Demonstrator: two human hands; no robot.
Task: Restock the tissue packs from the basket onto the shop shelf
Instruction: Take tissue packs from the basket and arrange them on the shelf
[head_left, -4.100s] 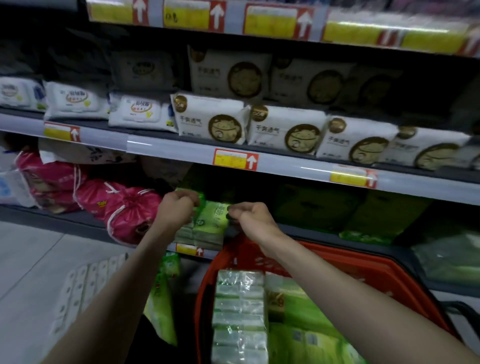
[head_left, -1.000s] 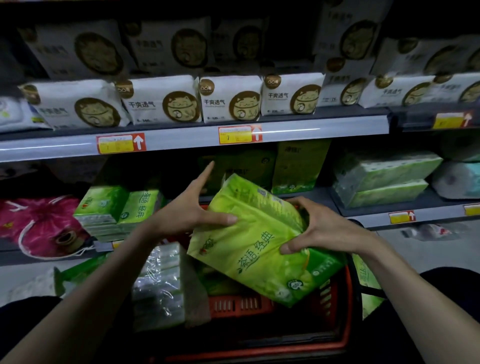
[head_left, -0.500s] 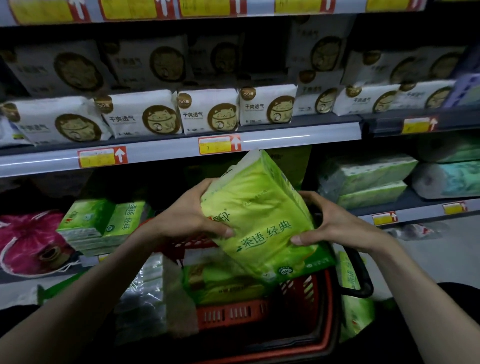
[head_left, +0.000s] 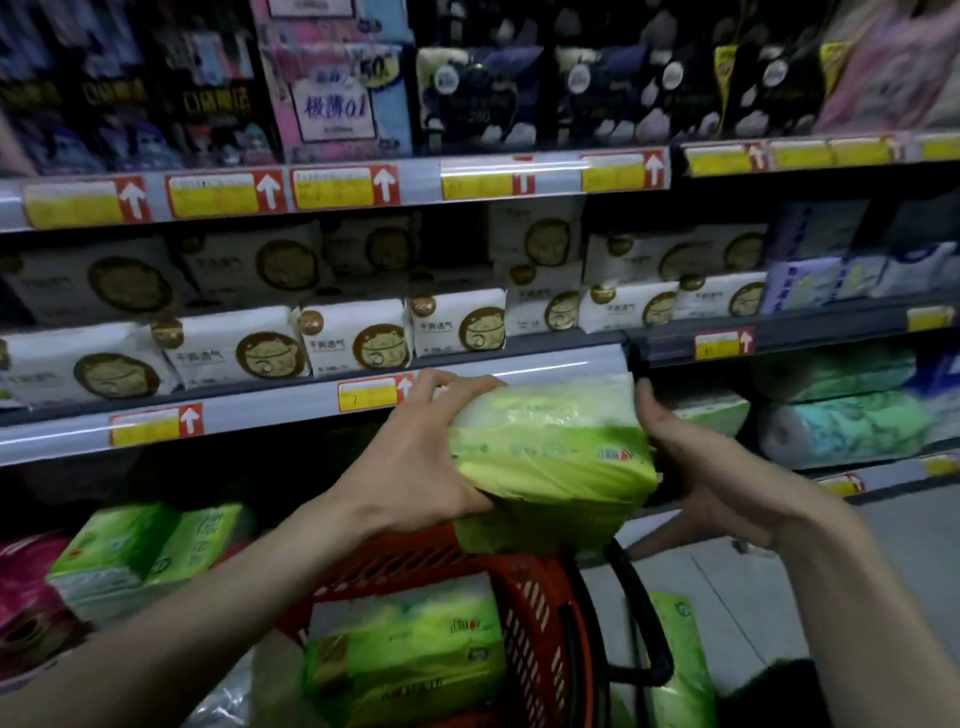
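Observation:
I hold a large green tissue pack between both hands, above the red basket and level with the dark opening of the lower shelf. My left hand grips its left end, and my right hand presses against its right side. Its top edge reaches the grey shelf rail with yellow price tags. Another green tissue pack lies in the basket. Smaller green packs are stacked on the lower shelf at left.
White packs with brown round logos fill the shelf above the rail. Pale green rolls and packs sit on the lower shelf at right. A pink bag is at far left. A green pack leans beside the basket's black handle.
Both hands have lifted the large green pack out of the basket and turned it from tilted to nearly level, up toward the lower shelf opening. My view has tilted upward.

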